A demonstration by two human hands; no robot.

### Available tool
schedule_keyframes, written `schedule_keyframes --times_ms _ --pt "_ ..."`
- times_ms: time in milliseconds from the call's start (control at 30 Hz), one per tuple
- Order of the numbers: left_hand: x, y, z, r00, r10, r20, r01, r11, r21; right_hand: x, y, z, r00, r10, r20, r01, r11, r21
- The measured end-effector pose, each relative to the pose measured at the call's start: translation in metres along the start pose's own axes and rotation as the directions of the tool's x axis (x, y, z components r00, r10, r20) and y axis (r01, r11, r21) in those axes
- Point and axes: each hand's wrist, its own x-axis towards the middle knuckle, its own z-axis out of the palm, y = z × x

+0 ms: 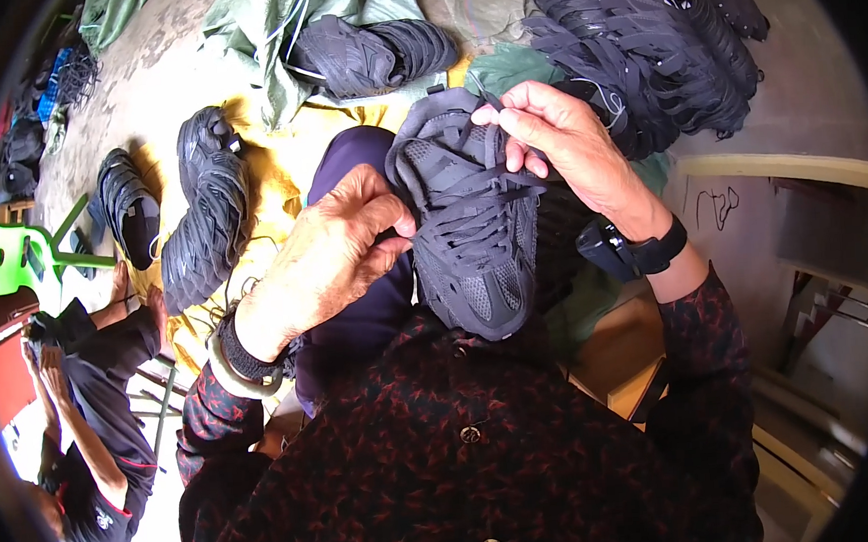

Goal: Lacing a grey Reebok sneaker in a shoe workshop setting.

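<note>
A black lace-up sneaker [474, 269] rests on my lap, its toe toward me and its heel opening away. Dark shoelaces [466, 219] criss-cross its tongue. My right hand [571, 148] is at the far right side of the shoe, thumb and fingertips pinching a dark shoelace near the collar. On the other side, my left hand [338, 247] has its thumb and finger pressed together at the shoe's left edge. Whatever sits in that pinch is too dark to make out.
Several nested black shoes [206, 205] stand on yellow sheeting at left. Another row [371, 56] lies on green sacking ahead, and a large pile [649, 49] is at far right. A co-worker [95, 421] sits at left near a green plastic chair [31, 256].
</note>
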Motion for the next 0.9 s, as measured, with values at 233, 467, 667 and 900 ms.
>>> schedule_keyframes --times_ms 233,467,667,900 --pt "0.011 0.023 -0.014 0.988 0.043 0.149 -0.115 0.849 0.516 0.004 0.002 -0.004 1.000 -0.008 0.014 0.008 0.998 -0.059" --pt "0.021 0.017 -0.012 0.950 0.283 0.130 -0.297 0.949 0.108 0.005 0.010 -0.003 1.000 -0.022 0.003 0.022 0.999 0.042" --pt "0.002 0.014 -0.011 0.941 -0.251 0.229 0.298 0.933 -0.202 0.007 0.008 -0.007 0.999 -0.013 0.048 0.010 0.997 0.072" --pt "-0.003 0.006 -0.005 0.927 -0.260 0.270 0.340 0.888 -0.310 0.004 0.006 -0.021 1.000 -0.006 -0.019 0.008 0.989 0.146"
